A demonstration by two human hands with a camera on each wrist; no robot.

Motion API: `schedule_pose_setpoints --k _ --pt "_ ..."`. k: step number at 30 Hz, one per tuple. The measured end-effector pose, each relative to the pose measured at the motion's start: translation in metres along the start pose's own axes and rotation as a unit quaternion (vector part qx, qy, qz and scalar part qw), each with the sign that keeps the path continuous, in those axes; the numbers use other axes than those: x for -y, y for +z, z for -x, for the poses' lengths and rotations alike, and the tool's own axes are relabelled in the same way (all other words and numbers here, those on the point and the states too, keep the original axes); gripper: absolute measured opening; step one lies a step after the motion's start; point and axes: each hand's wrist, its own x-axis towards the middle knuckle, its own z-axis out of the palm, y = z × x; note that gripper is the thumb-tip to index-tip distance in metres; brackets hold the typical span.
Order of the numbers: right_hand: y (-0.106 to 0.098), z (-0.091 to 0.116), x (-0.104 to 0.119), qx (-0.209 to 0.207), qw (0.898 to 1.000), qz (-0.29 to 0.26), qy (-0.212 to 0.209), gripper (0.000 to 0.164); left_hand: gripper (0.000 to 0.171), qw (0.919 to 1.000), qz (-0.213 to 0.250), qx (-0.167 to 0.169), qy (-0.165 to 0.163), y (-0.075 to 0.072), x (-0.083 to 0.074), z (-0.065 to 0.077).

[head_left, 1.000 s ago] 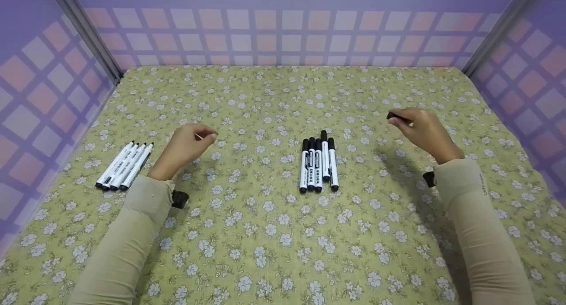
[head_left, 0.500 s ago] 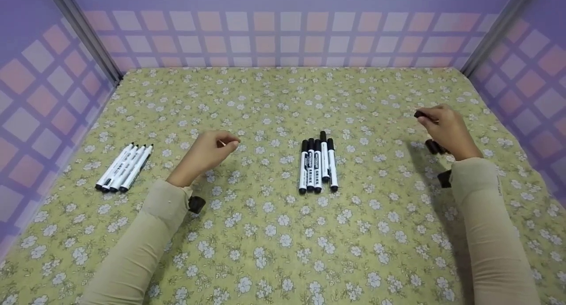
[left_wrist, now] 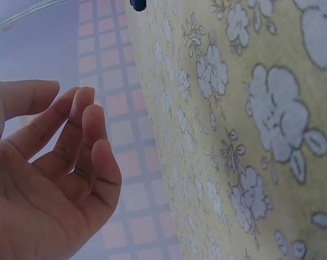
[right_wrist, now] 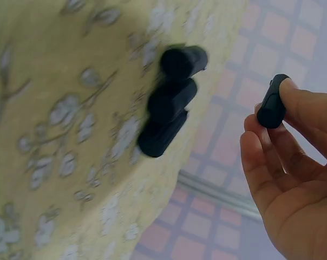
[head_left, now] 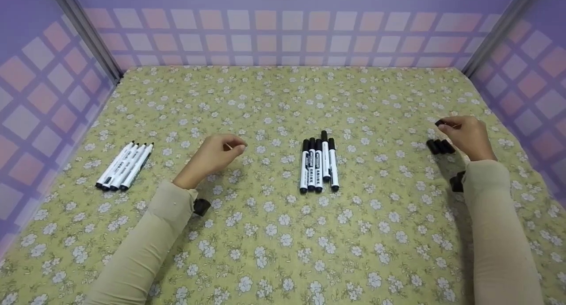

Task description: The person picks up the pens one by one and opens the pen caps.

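Note:
My right hand [head_left: 468, 135] pinches a black marker cap [right_wrist: 272, 103] between thumb and fingertips, held above the cloth. Just below it, three black caps [head_left: 440, 146] lie side by side on the table. My left hand [head_left: 214, 154] hovers over the cloth left of the middle; its fingers are loosely curved and hold nothing, as the left wrist view confirms. Several capped white markers [head_left: 318, 165] with black caps lie in a row at the centre, one set a little higher than the others. At the left, several uncapped markers [head_left: 124, 167] lie together with their black tips pointing away.
A yellow-green floral cloth [head_left: 265, 261] covers the table. Purple panels with pink and white squares [head_left: 292, 35] stand at the back and both sides, joined by grey corner posts [head_left: 90, 31]. Each wrist carries a small black camera [head_left: 201, 206].
My right hand has moved right with its cap, and the three caps on the cloth now show fully. My left hand has moved right, away from the uncapped markers. The markers have not moved.

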Motion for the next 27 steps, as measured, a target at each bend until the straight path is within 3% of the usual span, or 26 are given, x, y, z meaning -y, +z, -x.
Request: schedule_pose_setpoints --k 12,20,27 --pt "0.000 0.003 -0.023 -0.006 0.999 0.005 0.045 0.044 0.031 1.0000 -0.001 0.006 0.003 0.006 -0.003 -0.002" --pt "-0.006 0.006 -0.033 0.025 0.996 0.001 0.083 0.046 0.030 0.9999 0.004 0.012 0.001 0.012 -0.010 -0.006" --pt "-0.007 0.006 -0.038 0.043 0.995 0.010 0.086 0.048 0.030 0.9997 0.017 0.019 -0.002 0.016 -0.015 -0.007"
